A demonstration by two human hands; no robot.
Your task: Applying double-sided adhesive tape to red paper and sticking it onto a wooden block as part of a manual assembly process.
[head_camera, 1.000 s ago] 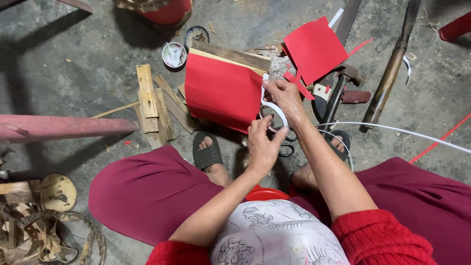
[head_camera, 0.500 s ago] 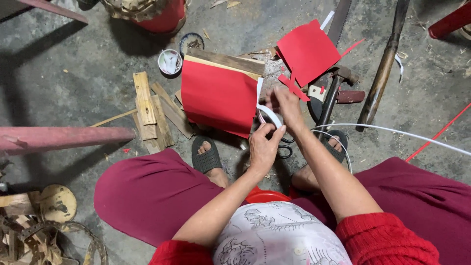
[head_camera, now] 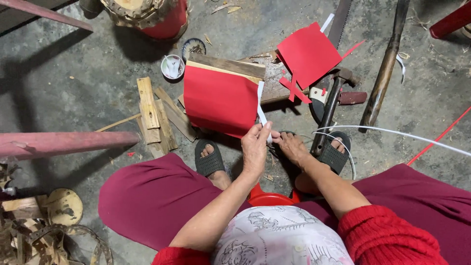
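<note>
My left hand (head_camera: pixel 255 147) and my right hand (head_camera: pixel 293 147) meet just above my sandalled feet, both pinching the lower end of a thin white strip (head_camera: pixel 260 105). The strip runs up along the right edge of a large red paper sheet (head_camera: pixel 221 100) lying on a wooden board (head_camera: pixel 230 65). A second red paper sheet (head_camera: pixel 306 54) with a cut red strip lies farther right.
A hammer (head_camera: pixel 329 110), a saw blade (head_camera: pixel 338 22) and a long wooden handle (head_camera: pixel 385 64) lie at right. Wood scraps (head_camera: pixel 154 115), a small white bowl (head_camera: pixel 172 66), a red drum (head_camera: pixel 149 14), a pink pole (head_camera: pixel 64 143) and a long white rod (head_camera: pixel 407 135) surround me.
Both hands have come down toward my feet, drawing the white strip along the red sheet's edge. The round white piece seen between my fingers earlier no longer shows.
</note>
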